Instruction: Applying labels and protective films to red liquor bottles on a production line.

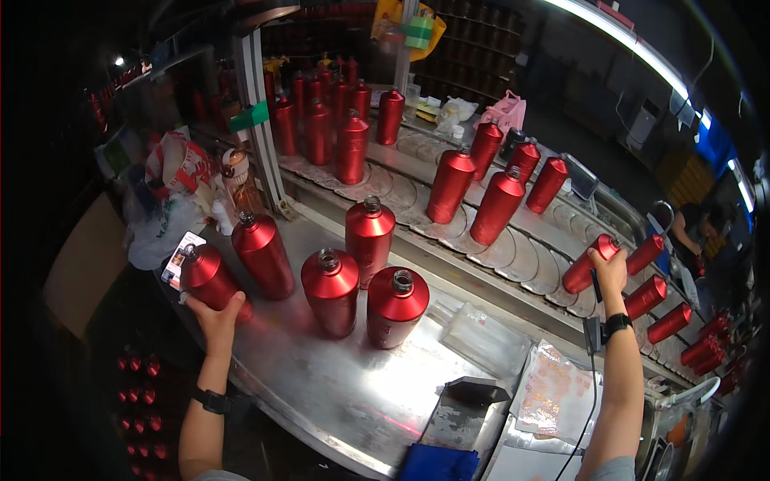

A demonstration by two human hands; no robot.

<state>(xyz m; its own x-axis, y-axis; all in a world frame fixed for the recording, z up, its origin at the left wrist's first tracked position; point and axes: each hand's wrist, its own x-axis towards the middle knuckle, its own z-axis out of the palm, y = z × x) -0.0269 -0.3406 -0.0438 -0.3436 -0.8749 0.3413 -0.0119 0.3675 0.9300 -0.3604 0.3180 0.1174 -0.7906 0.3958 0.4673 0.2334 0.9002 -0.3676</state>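
Observation:
On the metal table's left edge, my left hand (215,319) is wrapped round the lower part of a shiny red bottle (210,274). Over on the right, my right hand (611,271) grips another red bottle (584,268) near its shoulder, at the slatted conveyor (539,268). Whether that bottle's base rests on the conveyor, I cannot tell. Between my hands, several open-necked red bottles stand upright on the table: one bottle (263,255) beside the left-held one, and others (330,293) (397,309) (370,240) closer to the middle.
Along the conveyor stand more red bottles (451,186). A phone (183,256) lies by the left-held bottle. Clear plastic bags (485,337), printed sheets (555,389) and a dark tray (465,413) cover the table's near right. A metal post (258,120) rises behind. Another person (696,232) sits far right.

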